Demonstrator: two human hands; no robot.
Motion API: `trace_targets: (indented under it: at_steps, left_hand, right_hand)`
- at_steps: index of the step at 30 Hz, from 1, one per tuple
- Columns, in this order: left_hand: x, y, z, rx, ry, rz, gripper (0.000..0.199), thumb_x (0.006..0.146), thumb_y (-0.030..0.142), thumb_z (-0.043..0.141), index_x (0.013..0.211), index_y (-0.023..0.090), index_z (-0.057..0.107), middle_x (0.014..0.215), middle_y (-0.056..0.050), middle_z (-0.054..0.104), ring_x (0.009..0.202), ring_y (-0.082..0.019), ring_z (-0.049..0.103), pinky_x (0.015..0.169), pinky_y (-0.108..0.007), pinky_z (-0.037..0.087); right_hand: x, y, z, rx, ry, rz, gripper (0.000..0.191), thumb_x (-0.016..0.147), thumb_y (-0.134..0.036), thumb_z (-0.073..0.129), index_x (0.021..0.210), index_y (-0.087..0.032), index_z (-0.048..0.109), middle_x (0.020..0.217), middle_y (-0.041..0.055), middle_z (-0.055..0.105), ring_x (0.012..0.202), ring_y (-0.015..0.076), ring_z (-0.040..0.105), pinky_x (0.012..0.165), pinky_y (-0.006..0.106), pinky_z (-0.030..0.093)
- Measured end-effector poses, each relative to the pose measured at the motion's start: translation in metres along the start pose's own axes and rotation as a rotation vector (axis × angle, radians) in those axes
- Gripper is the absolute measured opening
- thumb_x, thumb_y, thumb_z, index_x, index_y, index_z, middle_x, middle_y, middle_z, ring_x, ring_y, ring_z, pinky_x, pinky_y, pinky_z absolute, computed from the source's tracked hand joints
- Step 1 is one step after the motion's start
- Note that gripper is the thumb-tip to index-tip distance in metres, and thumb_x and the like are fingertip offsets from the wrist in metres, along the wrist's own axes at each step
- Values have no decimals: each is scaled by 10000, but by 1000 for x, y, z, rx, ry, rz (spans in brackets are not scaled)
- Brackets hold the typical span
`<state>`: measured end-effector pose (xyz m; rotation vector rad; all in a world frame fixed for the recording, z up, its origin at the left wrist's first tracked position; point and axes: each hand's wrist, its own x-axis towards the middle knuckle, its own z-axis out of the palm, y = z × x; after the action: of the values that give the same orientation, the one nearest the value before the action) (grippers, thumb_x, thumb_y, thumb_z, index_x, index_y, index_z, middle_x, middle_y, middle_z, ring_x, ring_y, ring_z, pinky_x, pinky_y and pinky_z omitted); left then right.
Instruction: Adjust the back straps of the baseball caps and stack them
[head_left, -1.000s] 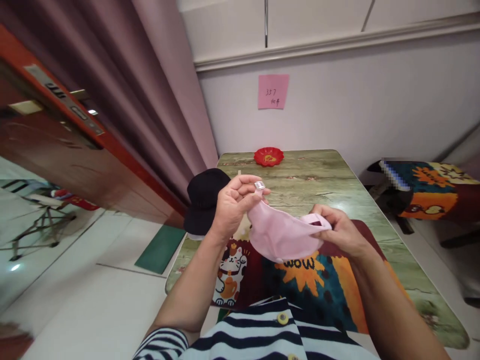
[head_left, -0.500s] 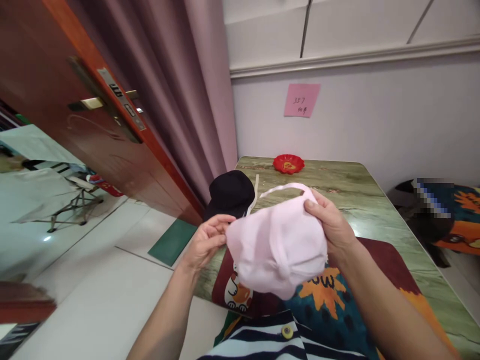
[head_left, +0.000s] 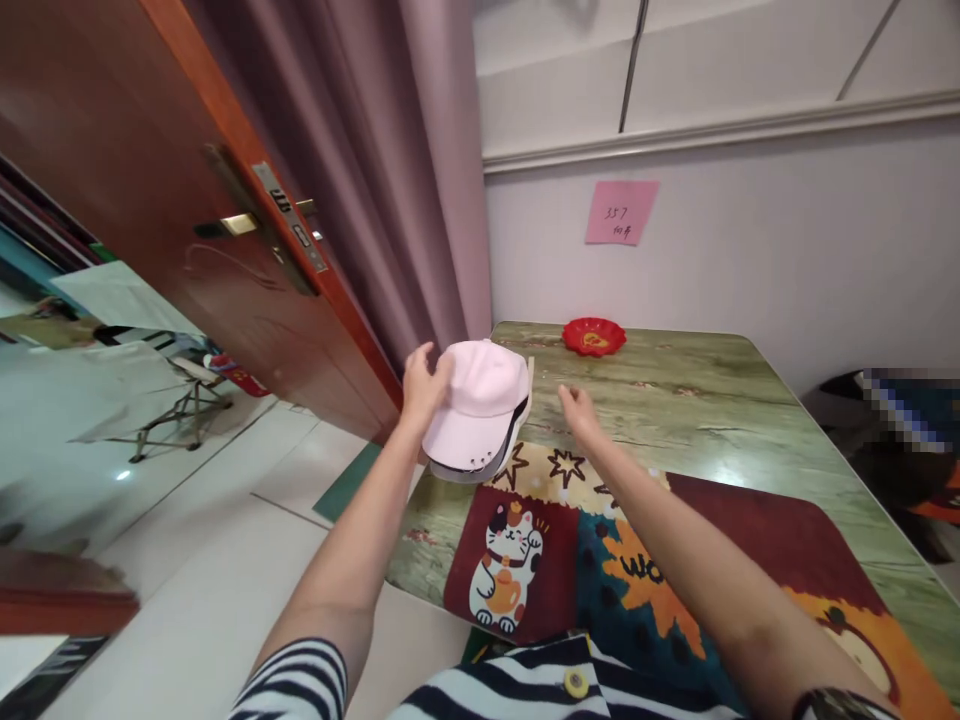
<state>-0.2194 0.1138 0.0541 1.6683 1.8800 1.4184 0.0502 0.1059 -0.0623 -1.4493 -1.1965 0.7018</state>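
A pink baseball cap (head_left: 480, 385) sits crown up at the left side of the table, its brim toward me. It is stacked on a black cap (head_left: 517, 420), of which just a dark edge shows. Below that, a pale brim (head_left: 457, 473) and a light strap stick out. My left hand (head_left: 426, 388) is at the pink cap's left side, fingers apart, with the thumb at the crown. To the right of the stack, apart from it, my right hand (head_left: 580, 412) hovers over the table with its fingers curled in and nothing visible in them.
A red scalloped dish (head_left: 594, 337) stands at the back of the green marbled table (head_left: 690, 390). A patterned mat (head_left: 555, 570) with a cat lies nearest me. Left are a purple curtain (head_left: 390, 160) and an open brown door (head_left: 247, 330). A pink note (head_left: 621, 212) is on the wall.
The pink cap went from between both hands onto the black cap and was turned crown up. My right hand let go and drew away; my left hand opened beside the cap.
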Motion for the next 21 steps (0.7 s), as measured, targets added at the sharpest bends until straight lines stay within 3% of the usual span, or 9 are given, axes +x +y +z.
trace_targets:
  at_steps: [3,6,8,11,15,18,21]
  left_hand:
    - [-21,18,11,253,-115,239,698,870,530,653,1466,193,516,1595,-181,392,1491,-341,358,1219,-508,311]
    - [-30,43,21,474,-218,398,813,834,625,668,1540,300,431,1689,-118,231,1544,-407,206,1202,-671,222]
    - [-32,53,29,584,-332,480,808,811,663,674,1522,345,455,1697,-88,222,1548,-429,166,1179,-742,162]
    - [-32,49,37,660,-400,503,705,843,612,660,1472,323,527,1662,-108,312,1534,-403,227,1183,-749,134]
    - [-18,32,39,633,-272,391,498,937,414,570,1424,311,580,1584,-115,447,1464,-356,378,1169,-704,255]
    - [0,23,40,569,-226,339,447,951,306,516,1384,274,624,1507,-113,540,1380,-339,483,1130,-603,385]
    - [14,16,46,509,-237,374,442,933,243,512,1354,234,649,1454,-109,586,1326,-309,540,1133,-500,420]
  right_hand:
    - [-36,44,-19,-126,36,71,584,876,-529,480,1225,-78,607,1253,273,630,1210,397,566,1059,560,398]
    - [-61,70,-30,-208,21,32,579,878,-494,478,1271,-83,583,1330,258,598,1279,371,520,1127,529,336]
    - [-68,80,-32,-294,-4,-46,549,905,-482,454,1285,-106,576,1323,226,611,1268,343,529,1119,504,352]
    - [-69,89,-31,-426,-12,-127,517,945,-468,418,1303,-122,560,1290,202,633,1221,323,557,1073,485,398]
    - [-68,95,-28,-522,-22,-154,485,939,-430,459,1309,-130,556,1281,194,637,1213,320,562,1049,465,411]
    - [-68,95,-27,-562,-32,-158,479,930,-406,486,1318,-132,550,1293,187,634,1225,323,556,1053,462,402]
    - [-69,95,-28,-574,-35,-152,480,929,-400,497,1326,-135,545,1299,181,633,1218,320,560,1049,456,401]
